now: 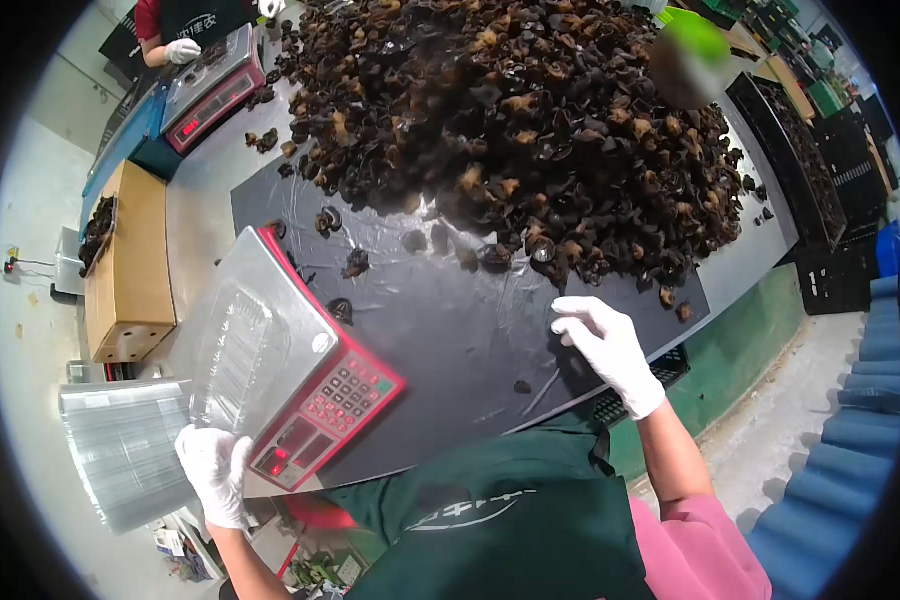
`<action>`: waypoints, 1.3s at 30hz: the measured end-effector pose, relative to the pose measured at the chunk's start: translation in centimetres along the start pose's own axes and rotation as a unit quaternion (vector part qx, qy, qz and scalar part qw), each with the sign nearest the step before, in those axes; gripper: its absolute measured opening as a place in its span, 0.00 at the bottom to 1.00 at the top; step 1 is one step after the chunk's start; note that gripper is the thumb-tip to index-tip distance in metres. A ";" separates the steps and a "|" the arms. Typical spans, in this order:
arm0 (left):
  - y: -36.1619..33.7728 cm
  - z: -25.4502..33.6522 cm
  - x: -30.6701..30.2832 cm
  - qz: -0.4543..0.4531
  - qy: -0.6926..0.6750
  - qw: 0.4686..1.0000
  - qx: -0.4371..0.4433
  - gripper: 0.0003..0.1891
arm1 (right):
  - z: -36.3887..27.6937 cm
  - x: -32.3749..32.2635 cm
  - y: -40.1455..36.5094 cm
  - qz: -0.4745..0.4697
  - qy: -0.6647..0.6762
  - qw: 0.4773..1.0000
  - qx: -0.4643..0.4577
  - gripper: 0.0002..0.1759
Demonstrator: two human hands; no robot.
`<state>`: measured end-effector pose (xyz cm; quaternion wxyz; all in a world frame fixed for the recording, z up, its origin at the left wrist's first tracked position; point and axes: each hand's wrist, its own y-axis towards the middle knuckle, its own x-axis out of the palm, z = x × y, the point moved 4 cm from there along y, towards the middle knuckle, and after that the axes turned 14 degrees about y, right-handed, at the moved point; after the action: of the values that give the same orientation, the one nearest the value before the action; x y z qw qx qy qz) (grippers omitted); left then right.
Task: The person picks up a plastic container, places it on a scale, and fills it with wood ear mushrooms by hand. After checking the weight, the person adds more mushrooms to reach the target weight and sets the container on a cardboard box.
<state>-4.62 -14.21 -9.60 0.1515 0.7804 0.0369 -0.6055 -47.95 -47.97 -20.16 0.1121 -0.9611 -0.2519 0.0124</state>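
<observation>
My left hand (216, 474), in a white glove, is closed on the near end of a clear plastic tray (238, 360). That tray rests on the steel platform of a red scale (335, 400) with a keypad and a lit red display. My right hand (610, 350), also gloved, is over the dark mat at the right, near the lower edge of a big pile of dark brown wood ear mushrooms (530, 130). Its fingers are partly curled; whether anything is between them is too small to tell. A few loose mushrooms (356, 263) lie between scale and pile.
Clear trays (130, 450) are stacked left of the scale. Behind them stands a cardboard box (135, 265). Another person's gloved hand (183, 51) is at a second scale (213, 95), top left. A black crate (792, 160) stands at the right.
</observation>
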 end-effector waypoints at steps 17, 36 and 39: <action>16.1 23.0 2.9 0.030 -0.345 0.937 0.055 0.19 | -4.3 3.2 11.5 0.028 -0.227 0.959 -0.170 0.07; 27.3 28.5 9.4 -0.057 -0.597 0.783 -0.166 0.08 | -3.2 -12.9 -6.9 -0.001 -0.624 0.764 0.160 0.09; 22.1 30.0 9.5 -0.234 -0.740 0.604 -0.181 0.08 | -6.9 -7.8 -2.9 0.062 -0.405 0.912 -0.034 0.11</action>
<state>-24.78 -44.89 -21.09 0.1188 -0.0126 0.2023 -0.9720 -55.57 -50.77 -13.02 -0.0331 -0.8905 -0.2158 0.3991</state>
